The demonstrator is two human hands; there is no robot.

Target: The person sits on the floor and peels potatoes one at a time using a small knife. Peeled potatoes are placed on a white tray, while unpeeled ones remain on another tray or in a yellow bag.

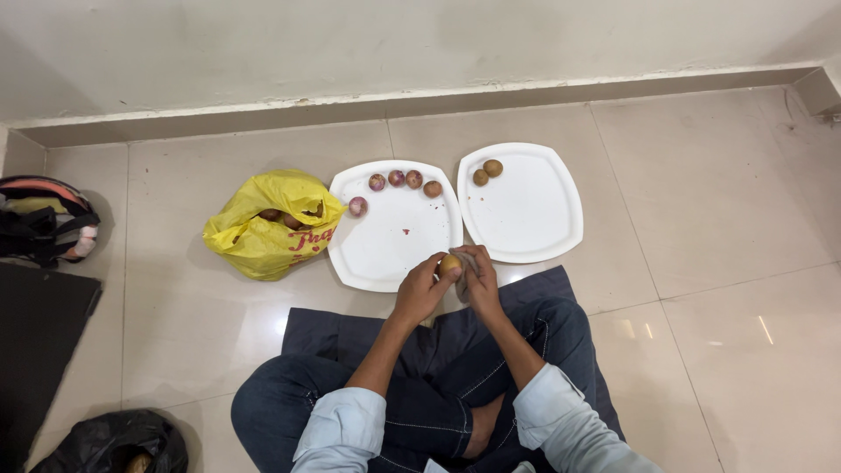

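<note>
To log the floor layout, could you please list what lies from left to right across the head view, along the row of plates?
Backpack → yellow bag → left plate with five onions → right plate with two potatoes.

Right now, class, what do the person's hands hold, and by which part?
Both hands, left and right, hold one small yellowish onion by its sides with the fingertips; the right also grips a grey cloth.
</note>
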